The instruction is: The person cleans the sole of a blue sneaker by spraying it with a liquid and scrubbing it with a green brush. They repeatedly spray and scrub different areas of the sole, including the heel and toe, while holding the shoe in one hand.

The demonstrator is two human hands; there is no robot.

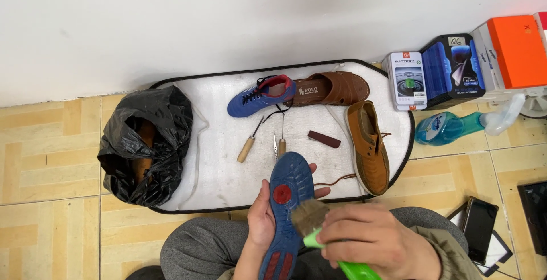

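Head view, left hand (261,218) gripping blue shoe (289,200) sole-up over lap, fingers (322,191) wrapped round its far edge, right hand (370,235) closed on green brush (319,226), bristles touching sole, white mat (216,160) behind, black bag (145,143) left

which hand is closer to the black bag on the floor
Left. The left hand holds the blue shoe on the side toward the black bag; the right hand, gripping the green brush, is farther away, beyond the shoe.
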